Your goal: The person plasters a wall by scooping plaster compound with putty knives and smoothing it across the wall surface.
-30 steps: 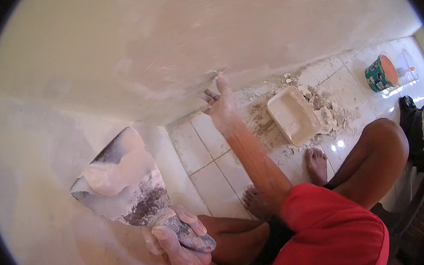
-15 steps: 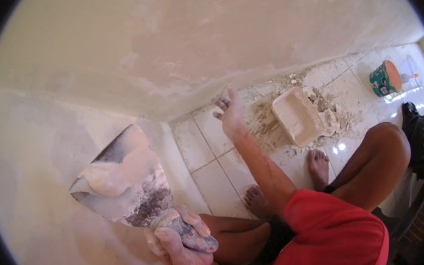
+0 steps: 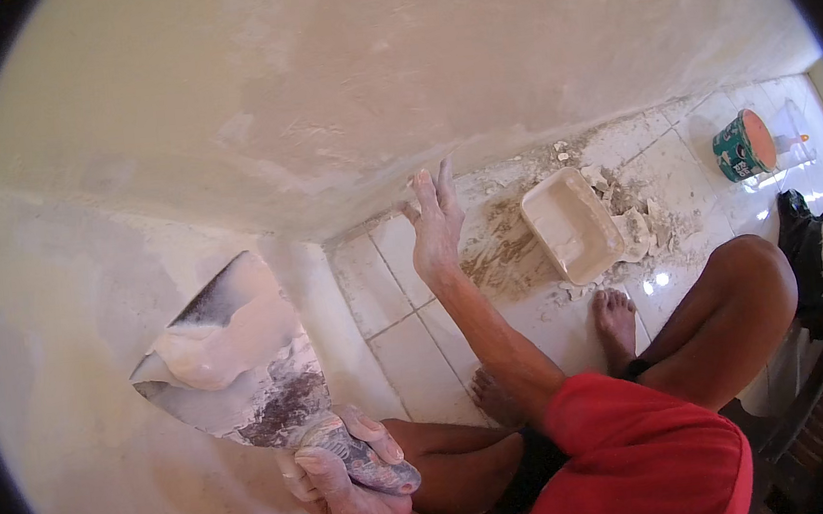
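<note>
The scraper [image 3: 272, 389] is gripped by the left hand [image 3: 353, 498], well to the left of the tray [image 3: 601, 266] and nearer the body. Its handle is enclosed by curled fingers and thumb, while a thick lump of paste [image 3: 220, 344] is carried on the upturned blade. The right hand [image 3: 436, 226] is held up to the left of the tray with its fingers loosely spread; no tool can be made out in it, and whether the wall [image 3: 396, 55] behind the tray is touched cannot be told.

The likeliest mishap is judged to be the loss of the paste: if the blade were tipped by a turn of the left wrist, the lump could be shed on the tiles [image 3: 409, 349] left of the tray. The grip might also be loosened by the paste smeared over the hand. If the patched wall were brushed by the right fingertips, marks could be left in any soft filler. Grit could be picked up from the crumbs [image 3: 637, 234] strewn around the tray and dragged into the paste. The tray itself could be knocked by the foot [image 3: 616, 323] set just on its near side.
</note>
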Demonstrator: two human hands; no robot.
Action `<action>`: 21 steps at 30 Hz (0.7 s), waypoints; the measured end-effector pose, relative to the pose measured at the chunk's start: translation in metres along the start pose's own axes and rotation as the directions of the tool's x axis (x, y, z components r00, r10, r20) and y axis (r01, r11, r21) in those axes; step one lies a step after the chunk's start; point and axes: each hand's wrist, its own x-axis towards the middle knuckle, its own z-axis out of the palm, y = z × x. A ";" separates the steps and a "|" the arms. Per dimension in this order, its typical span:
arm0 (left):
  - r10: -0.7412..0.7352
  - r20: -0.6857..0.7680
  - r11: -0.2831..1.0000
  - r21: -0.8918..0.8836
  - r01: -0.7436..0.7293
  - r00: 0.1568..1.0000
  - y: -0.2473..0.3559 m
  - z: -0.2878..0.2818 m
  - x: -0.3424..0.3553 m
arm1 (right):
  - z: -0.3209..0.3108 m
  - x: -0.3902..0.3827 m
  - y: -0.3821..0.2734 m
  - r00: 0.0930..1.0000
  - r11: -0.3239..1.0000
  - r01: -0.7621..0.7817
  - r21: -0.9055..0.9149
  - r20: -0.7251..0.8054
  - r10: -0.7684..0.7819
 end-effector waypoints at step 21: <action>-0.024 0.045 0.999 -0.026 0.025 0.999 0.004 -0.002 -0.001 | -0.034 0.043 -0.025 0.895 0.876 -0.445 0.184 0.082 0.438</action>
